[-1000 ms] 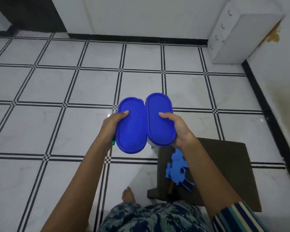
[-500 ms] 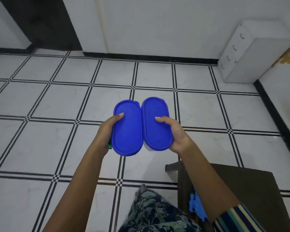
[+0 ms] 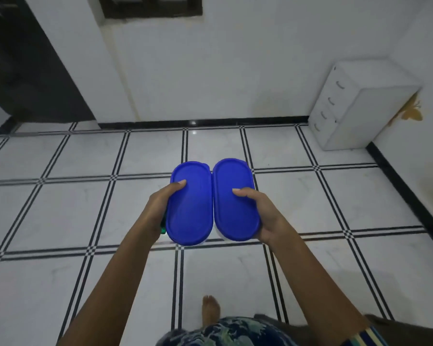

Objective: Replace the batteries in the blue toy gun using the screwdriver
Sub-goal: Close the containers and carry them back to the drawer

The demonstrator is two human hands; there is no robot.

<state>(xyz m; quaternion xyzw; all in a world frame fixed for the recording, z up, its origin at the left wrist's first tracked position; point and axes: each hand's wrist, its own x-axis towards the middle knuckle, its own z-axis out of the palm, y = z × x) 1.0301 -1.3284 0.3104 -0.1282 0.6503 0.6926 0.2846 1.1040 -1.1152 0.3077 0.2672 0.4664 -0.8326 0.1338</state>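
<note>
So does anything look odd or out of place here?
Nothing spilled or broken. Each hand, left and right, holds a closed blue-lidded container side by side; something green peeks out under the left hand.

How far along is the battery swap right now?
Nothing looks done. The left hand and right hand each hold a container with a closed blue lid. No toy gun or screwdriver is in view, so opening it and swapping batteries remain.
</note>
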